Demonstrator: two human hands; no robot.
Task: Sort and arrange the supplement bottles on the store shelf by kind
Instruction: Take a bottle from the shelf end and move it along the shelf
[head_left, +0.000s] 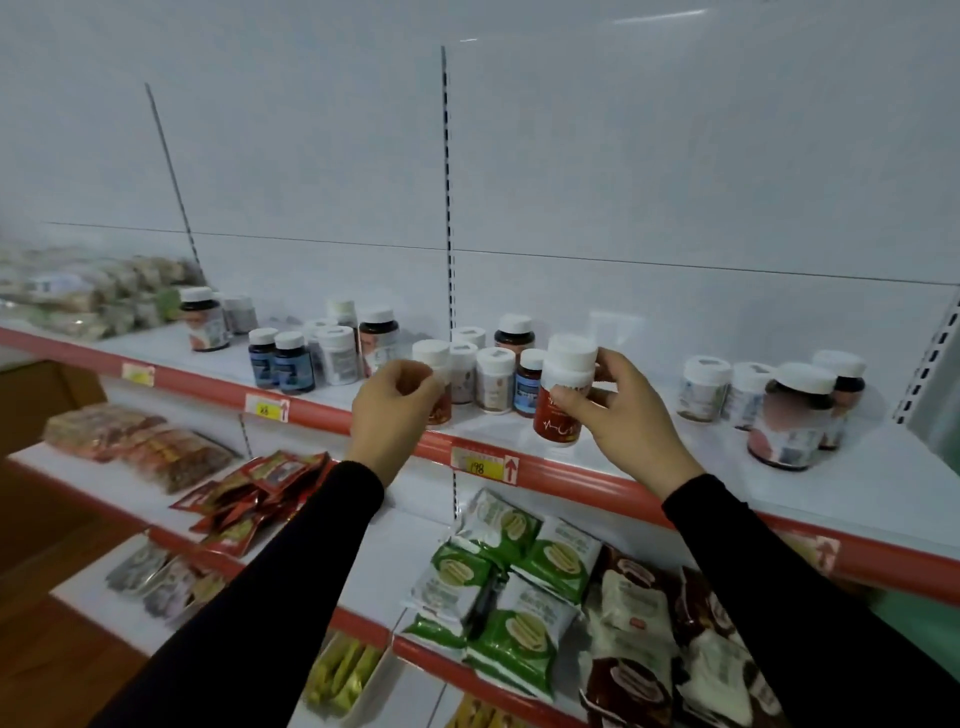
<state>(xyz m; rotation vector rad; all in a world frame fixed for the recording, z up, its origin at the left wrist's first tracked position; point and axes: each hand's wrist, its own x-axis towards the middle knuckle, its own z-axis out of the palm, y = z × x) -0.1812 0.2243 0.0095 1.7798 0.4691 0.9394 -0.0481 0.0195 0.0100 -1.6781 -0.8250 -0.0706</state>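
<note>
Supplement bottles (488, 379) crowd the shelf (857, 493); right hand (631, 410) grips the red bottle (563, 400), left hand (397, 402) pinches an orange-label bottle (435, 379) at nine o'clock: seat matching kinds together, upright

The white top shelf (857, 483), edged in red, carries capped supplement bottles (332, 353) grouped from 9 o'clock through centre to 3 o'clock, with wrapped packets (78, 296) piled at its 9 o'clock end.
</note>
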